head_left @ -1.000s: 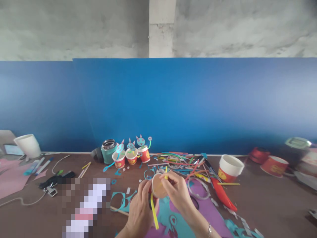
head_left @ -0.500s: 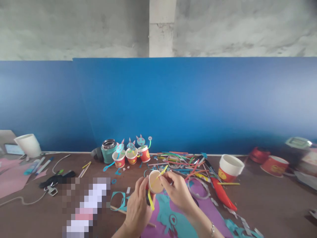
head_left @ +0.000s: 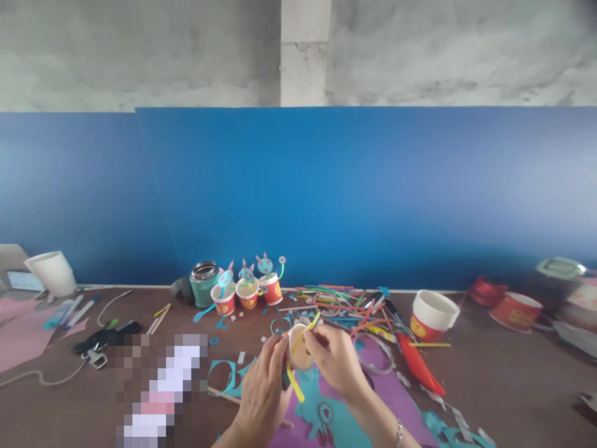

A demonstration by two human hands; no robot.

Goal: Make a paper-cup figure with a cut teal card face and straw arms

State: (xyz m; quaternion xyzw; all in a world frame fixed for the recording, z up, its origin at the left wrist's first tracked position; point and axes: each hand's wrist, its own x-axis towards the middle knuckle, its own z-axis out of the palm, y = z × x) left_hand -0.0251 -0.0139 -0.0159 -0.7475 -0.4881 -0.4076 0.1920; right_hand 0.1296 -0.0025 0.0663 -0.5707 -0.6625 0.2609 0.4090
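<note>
My left hand [head_left: 265, 386] is wrapped around a small paper cup [head_left: 301, 353], whose open mouth faces me at a tilt. A yellow straw [head_left: 295, 384] pokes out below the cup's side, and its other end shows above the rim. My right hand [head_left: 333, 358] is closed at the cup's far rim, with thumb and fingertips pinching the upper part of the straw. Beneath both hands lie a purple sheet [head_left: 392, 404] and a turquoise paper piece [head_left: 345, 420] bearing a drawn, heart-like mark.
Several red-and-white cups with turquoise cat-like paper faces [head_left: 265, 266] stand behind, beside a teal thermos [head_left: 204, 286]. Loose straws [head_left: 336, 305] are heaped at the back centre. Stacked cups [head_left: 433, 314] and a red pouch-like item [head_left: 420, 364] lie right. Pink paper [head_left: 23, 336] covers the far left.
The cup has tipped and shifted slightly right and down in my hands. The straw's lower end has swung to the right along with it.
</note>
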